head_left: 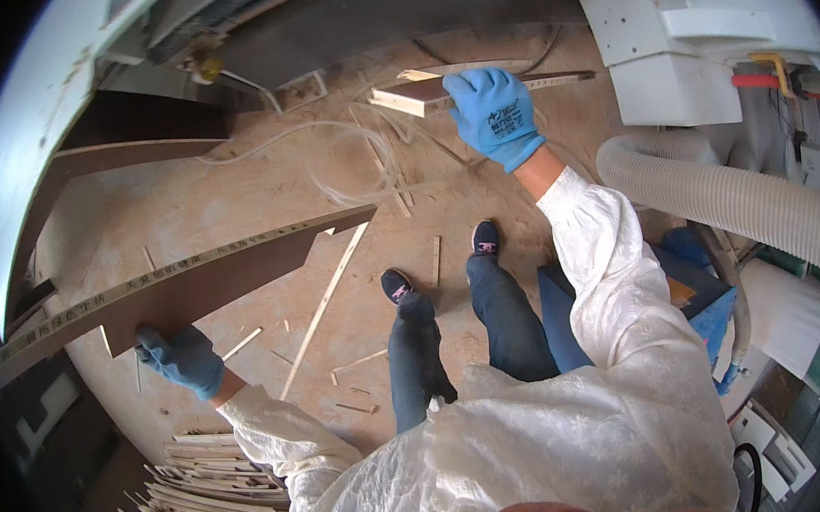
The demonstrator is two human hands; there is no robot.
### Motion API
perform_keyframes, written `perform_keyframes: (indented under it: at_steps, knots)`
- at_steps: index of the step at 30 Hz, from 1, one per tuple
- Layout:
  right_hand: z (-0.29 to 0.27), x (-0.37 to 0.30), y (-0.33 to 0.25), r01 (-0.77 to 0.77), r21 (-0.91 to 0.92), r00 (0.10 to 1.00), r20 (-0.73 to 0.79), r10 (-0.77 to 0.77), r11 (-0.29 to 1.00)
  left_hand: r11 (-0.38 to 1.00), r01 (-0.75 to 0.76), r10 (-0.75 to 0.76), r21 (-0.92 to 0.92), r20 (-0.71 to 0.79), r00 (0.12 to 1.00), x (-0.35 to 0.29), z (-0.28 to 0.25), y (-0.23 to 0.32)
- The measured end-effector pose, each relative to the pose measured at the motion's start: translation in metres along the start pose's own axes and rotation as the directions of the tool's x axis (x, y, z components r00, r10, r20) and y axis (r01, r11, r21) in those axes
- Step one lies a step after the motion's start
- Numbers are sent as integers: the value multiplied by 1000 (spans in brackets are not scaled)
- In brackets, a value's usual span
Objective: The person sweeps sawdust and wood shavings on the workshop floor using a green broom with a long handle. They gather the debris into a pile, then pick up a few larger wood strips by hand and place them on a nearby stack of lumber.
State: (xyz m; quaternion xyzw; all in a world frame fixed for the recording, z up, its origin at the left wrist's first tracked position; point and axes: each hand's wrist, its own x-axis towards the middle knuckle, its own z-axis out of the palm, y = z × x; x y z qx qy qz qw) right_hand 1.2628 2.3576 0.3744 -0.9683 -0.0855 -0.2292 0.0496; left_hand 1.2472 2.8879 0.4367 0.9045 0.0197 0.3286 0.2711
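My left hand (183, 361), in a blue glove, is closed on the near edge of a long dark brown board (224, 274). Printed lettering runs along the board's pale edge, and a notch shows near its right end. Farther off to the right, my right hand (495, 117), gloved in blue too, grips a narrower board (434, 94) with a raw, light wood end. Its fingers wrap over the top, and part of this piece lies hidden beneath them. The two boards are apart from each other.
Wood strips (326, 308) and offcuts litter the floor around my feet. A pile of thin slats (217, 502) lies at lower left. On the right are a ribbed hose (740, 195), a blue box (711, 311) and white machine housing (656, 45). A clear tube (309, 127) crosses the floor.
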Motion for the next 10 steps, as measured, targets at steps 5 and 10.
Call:
perform_keyframes:
  at_steps: [5, 10]
  knots:
    - [-136, 71, -56, -43, 163, 996, -71, 55, 986, 995, -52, 60, 88, -95, 994, 43, -110, 26]
    - [-262, 120, -111, 78, 317, 972, -236, -2, 945, 876, 101, -255, -471, -277, 927, 51, -214, 50]
